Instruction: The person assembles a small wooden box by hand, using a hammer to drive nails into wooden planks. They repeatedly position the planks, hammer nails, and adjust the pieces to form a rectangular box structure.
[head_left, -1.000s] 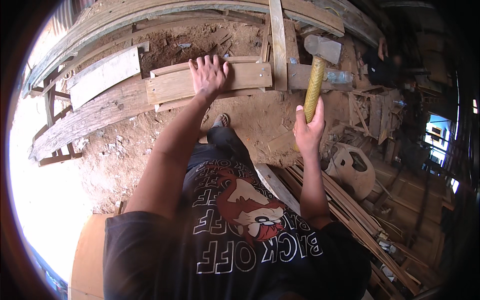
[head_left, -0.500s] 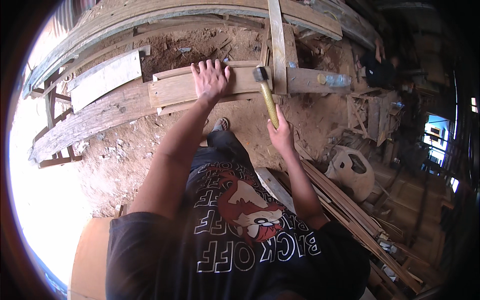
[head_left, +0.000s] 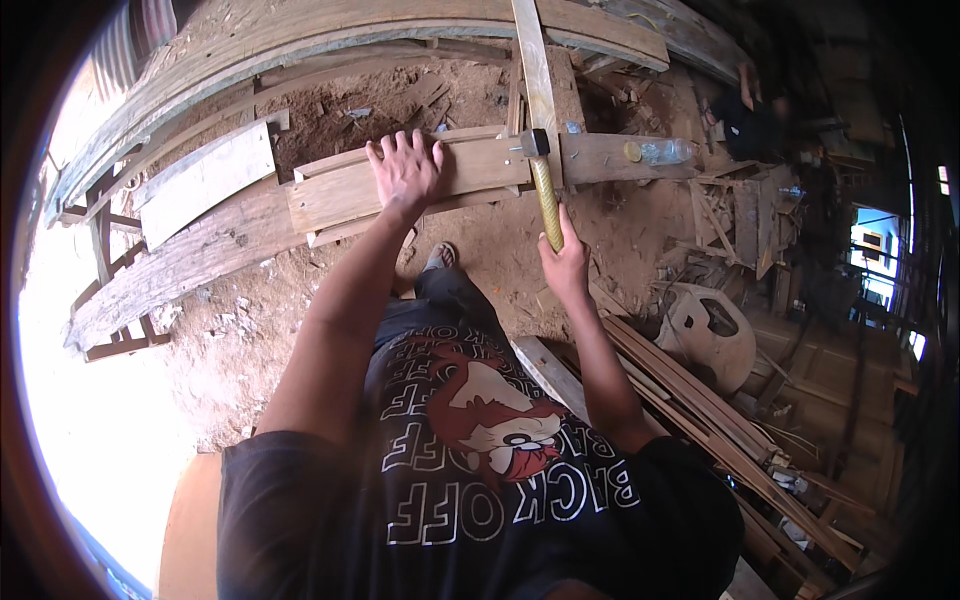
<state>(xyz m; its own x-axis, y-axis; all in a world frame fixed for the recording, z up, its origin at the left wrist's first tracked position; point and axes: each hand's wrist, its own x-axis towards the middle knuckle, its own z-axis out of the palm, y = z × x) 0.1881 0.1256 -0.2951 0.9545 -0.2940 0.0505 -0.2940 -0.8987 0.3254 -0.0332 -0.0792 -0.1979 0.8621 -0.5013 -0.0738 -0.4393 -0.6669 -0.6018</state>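
Yellow covered the handle of the hammer (head_left: 545, 190), which the right hand (head_left: 567, 262) grasped near the lower end. Its dark head was ahead of that hand, over the right end of the wooden panel (head_left: 335, 195); whether it touched the wood could not be told. The left hand (head_left: 408, 172) lay palm down on the panel, unclenched, fingers slightly spread. Under the panel, leftward of the left hand, stretched a rough plank (head_left: 200, 260). Ahead of the right hand, a narrow slat (head_left: 537, 80) crossed, and a clear bottle (head_left: 665, 152) lay farther right.
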